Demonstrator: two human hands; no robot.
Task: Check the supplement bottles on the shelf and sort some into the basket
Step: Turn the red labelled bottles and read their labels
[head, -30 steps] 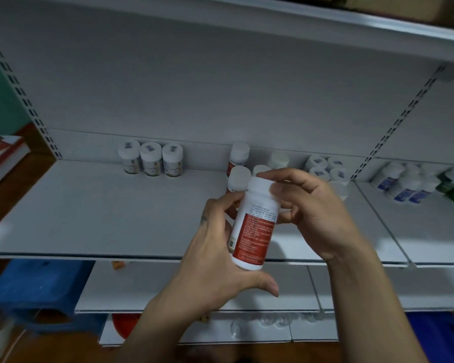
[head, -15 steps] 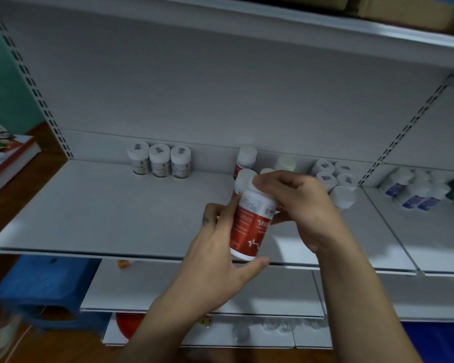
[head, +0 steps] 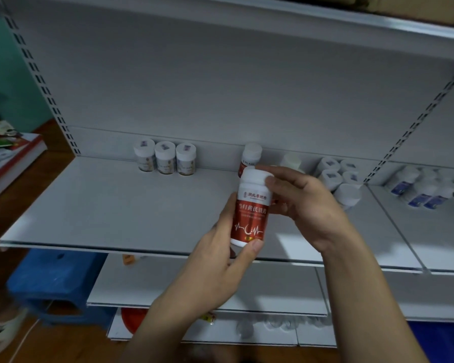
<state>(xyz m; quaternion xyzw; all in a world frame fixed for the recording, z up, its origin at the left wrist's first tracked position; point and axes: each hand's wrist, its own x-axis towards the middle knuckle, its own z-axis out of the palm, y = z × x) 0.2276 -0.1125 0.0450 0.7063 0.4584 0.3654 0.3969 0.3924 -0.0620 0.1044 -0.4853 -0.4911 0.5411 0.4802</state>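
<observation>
Both hands hold a white bottle with a red label [head: 250, 213] upright in front of the white shelf [head: 110, 208]. My left hand [head: 220, 260] grips its lower body, thumb under the base. My right hand [head: 307, 208] pinches the white cap and shoulder from the right. The label's front, with white lettering and a heartbeat line, faces me. Behind it on the shelf stands another red-labelled bottle [head: 250, 155]. No basket is in view.
Three small white bottles [head: 165, 158] stand at the shelf's back. Several white-capped bottles [head: 338, 176] cluster to the right, and blue-labelled ones [head: 419, 192] sit on the neighbouring shelf. A blue stool [head: 50, 281] stands on the floor at the left. Lower shelves lie beneath.
The bottle has been turned in my hands from its text side to the front of the label. It has also risen slightly toward the shelf.
</observation>
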